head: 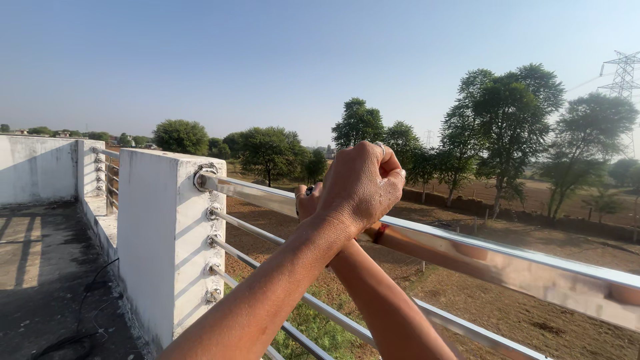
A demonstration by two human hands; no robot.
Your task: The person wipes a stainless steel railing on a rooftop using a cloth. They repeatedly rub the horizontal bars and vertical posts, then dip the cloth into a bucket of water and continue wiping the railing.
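Working at the top rail point(507, 257), my left hand point(363, 183) is a fist on it; right hand point(305, 200) is hidden, grip unclear. Rails look fixed to the post point(163, 240) at 9 o'clock; what's left, I can't tell.

Open air above top rail point(507, 257); white pillar point(163, 247) blocks left end (narrow gaps between lower bars point(320, 310)).

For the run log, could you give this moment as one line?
left hand: fisted over top rail | right hand: behind left, mostly hidden | post: left
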